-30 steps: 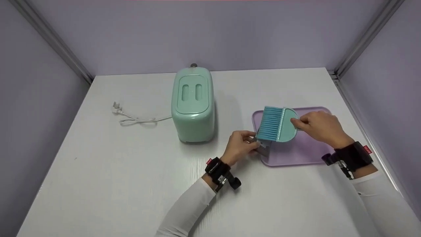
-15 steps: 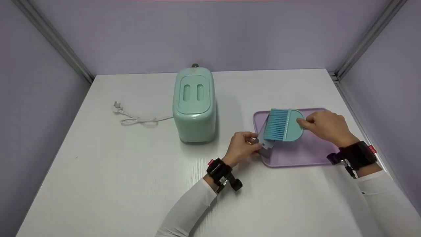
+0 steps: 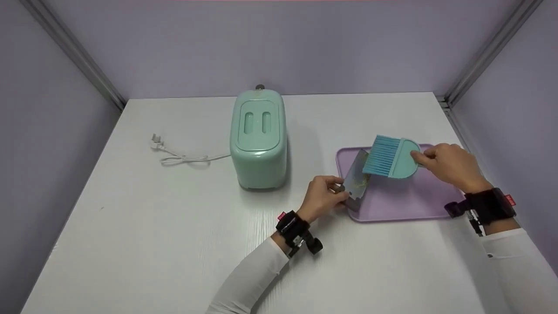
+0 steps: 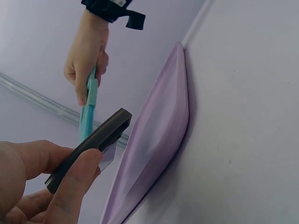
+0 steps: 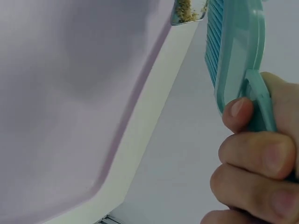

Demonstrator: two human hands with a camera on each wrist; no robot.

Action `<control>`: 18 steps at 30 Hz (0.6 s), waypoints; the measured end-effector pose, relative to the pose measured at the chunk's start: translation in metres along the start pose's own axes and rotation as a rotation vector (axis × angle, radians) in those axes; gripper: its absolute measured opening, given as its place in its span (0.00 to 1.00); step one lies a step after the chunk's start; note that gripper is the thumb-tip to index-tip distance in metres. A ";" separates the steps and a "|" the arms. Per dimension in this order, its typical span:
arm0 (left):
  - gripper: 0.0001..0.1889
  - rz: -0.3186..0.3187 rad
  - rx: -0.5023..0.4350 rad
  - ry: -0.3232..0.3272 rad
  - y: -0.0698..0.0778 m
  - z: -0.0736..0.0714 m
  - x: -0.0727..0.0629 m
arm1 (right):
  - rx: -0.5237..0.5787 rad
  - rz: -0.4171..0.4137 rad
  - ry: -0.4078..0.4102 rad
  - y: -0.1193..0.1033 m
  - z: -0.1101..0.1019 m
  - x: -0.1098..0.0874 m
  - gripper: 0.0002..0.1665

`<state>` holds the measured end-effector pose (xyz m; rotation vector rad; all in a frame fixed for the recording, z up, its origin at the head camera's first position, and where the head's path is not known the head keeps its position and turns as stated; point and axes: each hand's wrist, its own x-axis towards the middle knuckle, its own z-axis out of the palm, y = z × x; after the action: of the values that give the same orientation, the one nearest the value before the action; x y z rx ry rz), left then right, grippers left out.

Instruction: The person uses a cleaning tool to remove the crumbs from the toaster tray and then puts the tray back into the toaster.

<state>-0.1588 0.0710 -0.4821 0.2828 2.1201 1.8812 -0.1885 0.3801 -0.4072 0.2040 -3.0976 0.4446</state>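
My left hand (image 3: pixel 321 198) pinches the near end of a thin metal crumb tray (image 3: pixel 354 178), tilted over the left part of a purple tray (image 3: pixel 405 207). Yellowish crumbs (image 5: pixel 184 11) lie on the metal in the right wrist view. My right hand (image 3: pixel 453 168) grips the handle of a mint-green brush (image 3: pixel 406 160) with blue bristles (image 3: pixel 383 155) pointing left. The bristles are by the crumb tray's right edge in the head view; whether they touch it I cannot tell. In the left wrist view the crumb tray's dark end (image 4: pixel 91 147) sits between thumb and fingers.
A mint-green toaster (image 3: pixel 259 144) stands left of the hands, its top carrying two oval recesses. Its white cord (image 3: pixel 192 159) runs left to a plug (image 3: pixel 155 141) on the white table (image 3: pixel 174 244). Pale partition walls (image 3: pixel 279 48) rise behind and beside the table.
The right hand has moved the brush rightward, uncovering more of the crumb tray and showing crumbs near its right edge. The left hand has stayed nearly in place.
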 end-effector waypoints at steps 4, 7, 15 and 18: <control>0.16 0.021 0.019 0.012 -0.002 0.003 0.001 | 0.034 0.054 0.043 0.000 -0.004 0.004 0.35; 0.16 0.031 0.033 0.021 -0.002 0.004 0.000 | 0.026 0.094 0.081 -0.004 -0.004 0.010 0.35; 0.17 0.064 0.061 0.035 -0.001 0.006 -0.004 | -0.003 0.117 0.153 -0.013 0.004 0.018 0.33; 0.18 0.065 0.062 0.037 -0.001 0.007 -0.004 | -0.001 0.123 0.147 -0.011 0.008 0.017 0.34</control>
<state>-0.1522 0.0756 -0.4838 0.3366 2.2220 1.8727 -0.2035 0.3648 -0.4112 -0.0188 -2.9766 0.4384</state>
